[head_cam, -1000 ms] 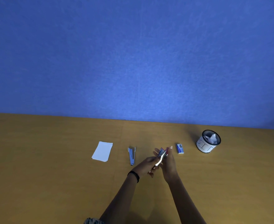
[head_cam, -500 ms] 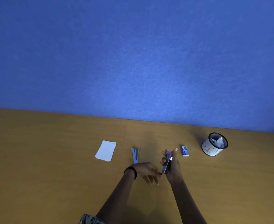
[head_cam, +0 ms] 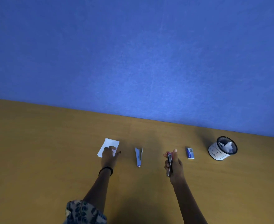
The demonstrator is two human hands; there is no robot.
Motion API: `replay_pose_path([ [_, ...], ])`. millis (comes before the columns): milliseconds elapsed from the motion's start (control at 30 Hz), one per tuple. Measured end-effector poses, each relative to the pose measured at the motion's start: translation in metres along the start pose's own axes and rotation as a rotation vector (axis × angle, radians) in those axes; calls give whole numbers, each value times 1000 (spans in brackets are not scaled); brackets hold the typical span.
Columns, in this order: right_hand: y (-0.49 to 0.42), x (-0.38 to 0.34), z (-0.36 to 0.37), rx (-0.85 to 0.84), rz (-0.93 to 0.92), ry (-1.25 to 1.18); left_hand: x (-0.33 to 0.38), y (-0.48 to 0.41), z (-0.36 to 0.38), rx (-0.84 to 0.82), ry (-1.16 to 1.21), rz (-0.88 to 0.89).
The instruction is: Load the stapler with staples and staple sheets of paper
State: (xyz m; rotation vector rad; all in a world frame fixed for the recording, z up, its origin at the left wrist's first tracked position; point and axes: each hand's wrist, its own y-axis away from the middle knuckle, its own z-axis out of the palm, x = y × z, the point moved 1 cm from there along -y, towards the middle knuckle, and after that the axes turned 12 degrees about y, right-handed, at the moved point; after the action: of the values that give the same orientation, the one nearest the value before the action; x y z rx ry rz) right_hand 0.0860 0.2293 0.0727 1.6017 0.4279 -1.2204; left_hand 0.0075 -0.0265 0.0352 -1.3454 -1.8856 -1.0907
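My right hand (head_cam: 173, 165) is closed around a small stapler (head_cam: 169, 162), silver and dark with a red front end, held edge-up a little above the wooden table (head_cam: 52, 159). My left hand (head_cam: 108, 156) reaches out to the left, its fingers lying on a small stack of white paper sheets (head_cam: 111, 142) and its thumb spread to the right. Between my hands a blue V-shaped stapler-like tool (head_cam: 138, 156) lies on the table. A small blue staple box (head_cam: 190, 153) sits just right of my right hand.
A black mesh cup (head_cam: 214, 151) wrapped in white paper, with crumpled paper inside, stands at the far right. A blue wall (head_cam: 133, 62) runs along the table's far edge. A patterned sleeve (head_cam: 84, 212) shows at the bottom.
My left hand left the stapler and moved left onto the paper stack. My right hand kept the stapler and turned it edge-up. The view shifted a little.
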Motion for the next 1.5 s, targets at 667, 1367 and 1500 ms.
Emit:
replay_pose_path([
  [667, -22, 15, 3, 54, 85, 97, -2, -75, -16, -216, -636, 341],
  [1367, -36, 25, 15, 41, 131, 180, -5, -95, -30, -446, -398, 357],
  [1500, -36, 27, 15, 34, 124, 189, -2, -97, -31, -472, -417, 348],
])
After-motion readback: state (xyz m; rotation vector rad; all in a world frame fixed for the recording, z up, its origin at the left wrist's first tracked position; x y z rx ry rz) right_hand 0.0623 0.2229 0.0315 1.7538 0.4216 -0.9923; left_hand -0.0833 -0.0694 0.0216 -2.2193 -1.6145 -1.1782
